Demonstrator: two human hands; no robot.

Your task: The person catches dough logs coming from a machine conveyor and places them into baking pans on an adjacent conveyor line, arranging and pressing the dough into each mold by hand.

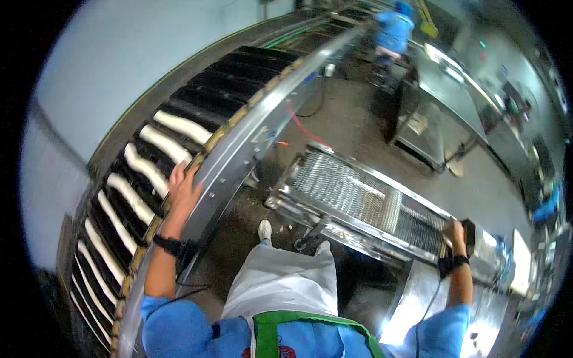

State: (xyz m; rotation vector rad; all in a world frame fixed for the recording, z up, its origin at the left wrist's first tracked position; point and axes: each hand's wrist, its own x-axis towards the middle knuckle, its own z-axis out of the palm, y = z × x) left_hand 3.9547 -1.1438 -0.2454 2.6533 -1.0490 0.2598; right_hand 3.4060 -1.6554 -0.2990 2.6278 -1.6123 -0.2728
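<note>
My left hand [184,188] lies on the metal side rail [218,179] of a long conveyor, its fingers stretched toward the nearest dough strips. Long pale dough strips [146,170] rest one by one in the black troughs [197,107] of that conveyor. On my right, a small metal mesh conveyor [340,179] stands at an angle. My right hand [455,235] is curled over the frame at its near right end, beside a motor housing. Both wrists carry black bands with cables.
A co-worker in blue [394,33] stands at the far end, by a steel table [447,83]. A red hose [304,128] hangs between the two conveyors. A shiny metal surface [412,304] is at lower right. A pale wall [119,53] runs behind the long conveyor.
</note>
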